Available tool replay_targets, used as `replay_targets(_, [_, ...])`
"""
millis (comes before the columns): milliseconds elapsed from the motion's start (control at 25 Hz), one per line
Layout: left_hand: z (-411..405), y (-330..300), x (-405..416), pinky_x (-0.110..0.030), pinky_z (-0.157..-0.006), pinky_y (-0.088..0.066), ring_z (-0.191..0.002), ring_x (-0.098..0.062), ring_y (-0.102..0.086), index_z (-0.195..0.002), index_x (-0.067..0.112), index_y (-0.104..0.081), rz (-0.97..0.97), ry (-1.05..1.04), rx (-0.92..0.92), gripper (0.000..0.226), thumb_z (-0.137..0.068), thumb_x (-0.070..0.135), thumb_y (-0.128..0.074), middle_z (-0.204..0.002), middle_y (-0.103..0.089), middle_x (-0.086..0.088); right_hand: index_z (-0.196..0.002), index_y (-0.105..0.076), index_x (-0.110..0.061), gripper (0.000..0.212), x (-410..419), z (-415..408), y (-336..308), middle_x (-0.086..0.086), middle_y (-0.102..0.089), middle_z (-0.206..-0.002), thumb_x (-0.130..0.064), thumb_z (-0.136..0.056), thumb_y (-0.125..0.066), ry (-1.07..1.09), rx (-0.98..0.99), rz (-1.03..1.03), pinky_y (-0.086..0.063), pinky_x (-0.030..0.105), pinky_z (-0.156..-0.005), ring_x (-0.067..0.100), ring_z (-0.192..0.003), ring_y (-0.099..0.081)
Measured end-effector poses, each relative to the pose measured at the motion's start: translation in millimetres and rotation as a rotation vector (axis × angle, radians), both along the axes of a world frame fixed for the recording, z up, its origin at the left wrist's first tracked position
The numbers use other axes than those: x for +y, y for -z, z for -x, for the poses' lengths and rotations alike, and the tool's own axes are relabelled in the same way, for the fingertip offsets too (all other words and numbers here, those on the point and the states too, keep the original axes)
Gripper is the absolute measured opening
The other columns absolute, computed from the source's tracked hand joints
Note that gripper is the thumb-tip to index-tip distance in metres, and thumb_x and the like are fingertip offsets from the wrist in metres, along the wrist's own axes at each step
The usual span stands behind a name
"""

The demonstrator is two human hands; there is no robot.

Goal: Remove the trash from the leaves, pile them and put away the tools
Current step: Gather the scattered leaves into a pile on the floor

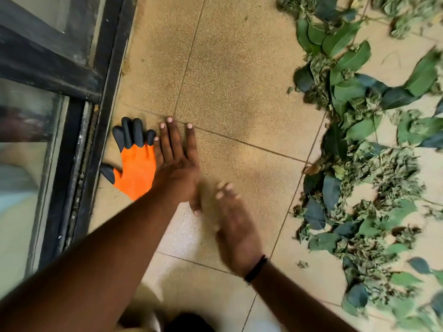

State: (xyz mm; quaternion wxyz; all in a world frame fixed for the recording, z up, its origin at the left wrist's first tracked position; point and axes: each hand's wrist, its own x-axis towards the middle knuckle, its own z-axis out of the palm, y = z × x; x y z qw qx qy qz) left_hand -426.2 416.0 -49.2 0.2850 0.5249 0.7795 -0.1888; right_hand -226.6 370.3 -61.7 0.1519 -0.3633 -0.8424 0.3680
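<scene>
- A person's left hand (pixel 176 161) reaches out over the tiled floor (pixel 239 80), fingers straight and spread, holding nothing.
- An orange work glove with black fingertips (pixel 134 161) lies flat on the floor just beside that hand's outer edge, next to a dark door frame (pixel 105 68).
- The right hand (pixel 236 226), blurred, hangs open near the left wrist, a black band (pixel 255 269) on its own wrist.
- Green leaves (pixel 359 140) lie scattered well to the right of both hands.

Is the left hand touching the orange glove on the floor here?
Cannot tell. In the head view the left hand, fingers straight, overlaps the right edge of the orange glove, but from above it is unclear whether it rests on it or hovers over it.
</scene>
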Motion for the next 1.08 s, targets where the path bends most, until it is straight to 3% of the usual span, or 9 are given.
replay_targets(80, [0,4,-2,-0.065,-0.12,0.004,-0.145,-0.055,0.023,-0.149,-0.001,0.031,-0.026,0.008,0.023,0.144,-0.066,0.024,-0.083,-0.153,0.029,-0.041,-0.153,-0.028,0.003,0.066,-38,-7,8,0.018,-0.019,-0.164,-0.011,-0.093,-0.051,-0.21,-0.07,0.006,-0.029,0.054,-0.119,0.033,-0.152,-0.02])
replay_targets(160, [-1,3,3,-0.063,-0.119,0.011,-0.143,-0.055,0.029,-0.147,-0.001,0.035,0.061,0.025,0.005,0.169,-0.045,0.036,-0.095,-0.149,0.036,-0.04,-0.157,-0.019,-0.005,0.074,-24,-33,22,0.011,-0.012,-0.167,-0.014,-0.092,-0.055,-0.189,-0.163,-0.076,-0.026,0.049,-0.121,0.027,-0.154,-0.016])
replay_targets(240, [-1,-1,5,-0.058,-0.112,0.022,-0.141,-0.055,0.032,-0.145,-0.002,0.038,0.083,0.03,-0.014,0.186,-0.028,0.047,-0.099,-0.147,0.041,-0.039,-0.157,-0.015,-0.009,0.075,17,-68,28,0.011,-0.013,-0.166,-0.009,-0.093,-0.055,0.12,-0.221,-0.067,-0.024,0.052,-0.121,0.026,-0.154,-0.015])
replay_targets(360, [-1,0,2,-0.059,-0.113,0.019,-0.141,-0.055,0.031,-0.143,0.0,0.041,0.012,0.013,-0.009,0.174,-0.044,0.033,-0.098,-0.151,0.033,-0.04,-0.153,-0.017,0.006,0.061,72,-113,15,0.027,-0.019,-0.161,-0.013,-0.098,-0.039,0.536,-0.132,-0.08,-0.022,0.063,-0.119,0.041,-0.152,-0.017])
replay_targets(480, [-2,-6,6,-0.061,-0.116,0.018,-0.143,-0.054,0.029,-0.145,0.001,0.038,0.065,0.006,-0.025,0.182,-0.034,0.043,-0.1,-0.151,0.033,-0.039,-0.156,-0.013,0.0,0.061,13,-105,-1,0.019,-0.015,-0.164,-0.026,-0.104,-0.031,0.322,-0.075,-0.05,-0.019,0.06,-0.121,0.041,-0.152,-0.014])
replay_targets(640, [-1,-15,14,-0.055,-0.109,0.025,-0.141,-0.05,0.036,-0.142,0.004,0.042,0.191,-0.02,-0.077,0.2,-0.01,0.056,-0.098,-0.148,0.041,-0.037,-0.158,-0.016,-0.013,0.063,-69,-118,22,0.009,-0.013,-0.167,-0.04,-0.104,-0.03,-0.107,-0.421,-0.128,-0.026,0.056,-0.116,0.029,-0.155,-0.008])
replay_targets(840, [-11,-25,22,-0.056,-0.115,0.02,-0.143,-0.046,0.035,-0.144,0.006,0.042,0.253,-0.058,-0.054,0.202,-0.008,0.051,-0.1,-0.151,0.04,-0.034,-0.16,-0.013,-0.017,0.065,-67,-117,21,0.004,-0.005,-0.168,-0.041,-0.104,-0.034,-0.109,-0.526,-0.118,-0.002,0.047,-0.125,0.026,-0.155,-0.003])
replay_targets(1000, [-21,-33,23,-0.056,-0.117,0.017,-0.146,-0.046,0.03,-0.149,0.002,0.033,0.231,-0.056,0.009,0.197,-0.013,0.044,-0.102,-0.153,0.034,-0.035,-0.161,-0.014,-0.017,0.064,-64,-119,18,0.003,-0.004,-0.169,-0.039,-0.105,-0.037,-0.087,-0.508,-0.11,-0.002,0.048,-0.125,0.025,-0.156,0.001])
replay_targets(1080, [-41,-32,8,-0.058,-0.121,0.009,-0.148,-0.048,0.022,-0.153,-0.002,0.022,0.123,0.115,0.046,0.185,-0.024,0.039,-0.104,-0.157,0.027,-0.036,-0.161,-0.014,-0.015,0.064,-65,-121,19,0.003,-0.002,-0.169,-0.037,-0.106,-0.037,-0.055,-0.504,-0.087,-0.003,0.047,-0.126,0.024,-0.156,0.003])
